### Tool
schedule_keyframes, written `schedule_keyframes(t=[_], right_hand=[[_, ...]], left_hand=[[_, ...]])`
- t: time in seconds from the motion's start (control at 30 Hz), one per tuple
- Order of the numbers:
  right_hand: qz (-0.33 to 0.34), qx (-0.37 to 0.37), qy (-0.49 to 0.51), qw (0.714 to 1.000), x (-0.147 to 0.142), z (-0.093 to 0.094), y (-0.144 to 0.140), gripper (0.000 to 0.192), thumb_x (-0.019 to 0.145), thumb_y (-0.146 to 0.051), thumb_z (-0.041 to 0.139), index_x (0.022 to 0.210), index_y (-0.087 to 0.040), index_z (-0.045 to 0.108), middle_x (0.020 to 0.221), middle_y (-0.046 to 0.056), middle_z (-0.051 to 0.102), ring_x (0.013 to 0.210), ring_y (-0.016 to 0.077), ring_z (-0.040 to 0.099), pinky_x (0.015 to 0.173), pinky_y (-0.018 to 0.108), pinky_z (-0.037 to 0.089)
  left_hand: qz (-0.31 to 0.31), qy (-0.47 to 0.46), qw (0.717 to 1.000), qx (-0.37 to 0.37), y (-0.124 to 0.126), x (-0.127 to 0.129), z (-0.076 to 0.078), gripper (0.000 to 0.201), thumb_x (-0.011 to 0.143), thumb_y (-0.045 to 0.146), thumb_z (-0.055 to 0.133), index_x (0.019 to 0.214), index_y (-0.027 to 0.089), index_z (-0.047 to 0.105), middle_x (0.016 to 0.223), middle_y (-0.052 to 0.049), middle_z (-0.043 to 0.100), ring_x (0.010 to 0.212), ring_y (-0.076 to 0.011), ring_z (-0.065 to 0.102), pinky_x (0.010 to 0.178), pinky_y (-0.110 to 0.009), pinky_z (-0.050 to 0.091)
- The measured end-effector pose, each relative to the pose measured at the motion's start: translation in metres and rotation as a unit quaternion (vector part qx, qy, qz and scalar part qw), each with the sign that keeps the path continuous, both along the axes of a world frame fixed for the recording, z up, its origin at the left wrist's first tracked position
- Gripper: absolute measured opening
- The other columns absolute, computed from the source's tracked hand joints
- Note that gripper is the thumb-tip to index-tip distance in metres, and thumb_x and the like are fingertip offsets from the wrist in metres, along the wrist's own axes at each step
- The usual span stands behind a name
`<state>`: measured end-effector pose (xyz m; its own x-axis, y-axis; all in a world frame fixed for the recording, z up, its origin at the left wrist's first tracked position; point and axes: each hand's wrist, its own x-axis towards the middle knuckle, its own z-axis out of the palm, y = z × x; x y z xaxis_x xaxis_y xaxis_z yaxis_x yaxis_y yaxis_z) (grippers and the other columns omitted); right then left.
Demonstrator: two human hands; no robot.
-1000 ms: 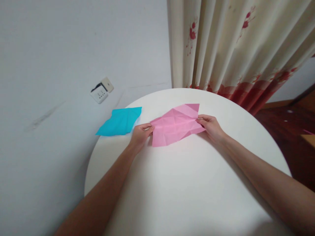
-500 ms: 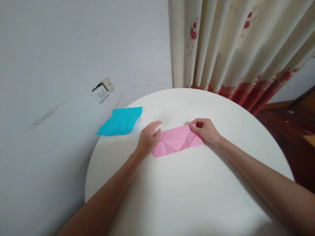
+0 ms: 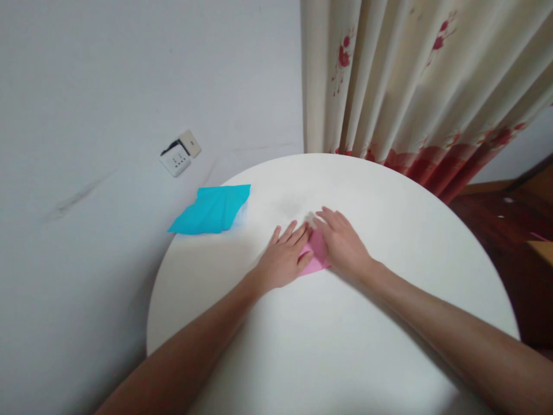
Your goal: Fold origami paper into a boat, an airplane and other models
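A creased pink sheet of paper (image 3: 313,263) lies on the white round table (image 3: 302,346), mostly covered by my two hands. My left hand (image 3: 285,256) rests flat over its left part with the fingers spread. Over the right part, my right hand (image 3: 343,239) is laid with its fingers stretched out and pointing up and left. The hands are close together, and pink shows only in the narrow space between them. How the paper lies under the palms is hidden.
A folded blue sheet of paper (image 3: 211,210) lies at the table's far left edge. Behind it is a white wall with a socket (image 3: 176,160). A cream curtain with red flowers (image 3: 397,86) hangs beyond the table's far right side.
My right hand has let go of the pink paper's right edge and moved left. The paper's visible length is shorter, its right part folded over. My left hand has come down flat on it.
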<state>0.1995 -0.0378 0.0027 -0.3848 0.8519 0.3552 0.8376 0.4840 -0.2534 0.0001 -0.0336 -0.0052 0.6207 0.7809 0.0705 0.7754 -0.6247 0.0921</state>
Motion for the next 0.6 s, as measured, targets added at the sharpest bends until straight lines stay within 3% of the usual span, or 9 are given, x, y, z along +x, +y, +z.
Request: schedule_keyframes(t=[0.07,0.17,0.33,0.6], right_hand=[[0.039,-0.038,-0.018,0.998,-0.015,-0.007,-0.008,0.061,0.09,-0.01,0.041,0.151,-0.002,0.041,0.158,0.019,0.041,0.151,0.0298,0.028,0.124,0.049,0.025],[0.029,-0.072,-0.039,0.996,-0.024,-0.018,-0.013,0.062,0.097,-0.016,0.034,0.156,0.002,0.029,0.163,0.021,0.031,0.152,0.0289,0.026,0.123,0.049,0.026],[-0.011,-0.078,-0.077,0.994,-0.018,-0.019,-0.012,0.061,0.104,-0.034,0.03,0.157,-0.002,0.03,0.165,0.018,0.025,0.154,0.0296,0.021,0.125,0.052,0.019],[-0.043,-0.089,-0.094,0.991,-0.016,-0.016,-0.011,0.065,0.105,-0.041,0.03,0.159,-0.006,0.028,0.166,0.016,0.023,0.154,0.0285,0.02,0.124,0.053,0.016]], left_hand=[[0.0,0.008,1.0,0.004,0.0,0.001,0.0,0.057,0.104,0.037,0.034,0.158,0.018,0.032,0.164,-0.008,0.032,0.156,-0.0298,0.018,0.125,-0.057,0.016],[0.008,0.02,1.0,0.013,0.0,0.002,-0.002,0.056,0.105,0.034,0.029,0.158,0.017,0.03,0.165,-0.007,0.031,0.156,-0.0275,0.018,0.125,-0.056,0.018],[0.052,0.042,0.998,0.019,0.001,-0.003,-0.003,0.059,0.106,0.042,0.027,0.159,0.016,0.028,0.167,-0.008,0.024,0.155,-0.028,0.02,0.124,-0.057,0.021],[0.152,0.023,0.988,0.018,0.027,-0.027,-0.008,0.058,0.106,0.04,0.029,0.158,0.014,0.029,0.166,-0.009,0.025,0.154,-0.0311,0.023,0.122,-0.059,0.025]])
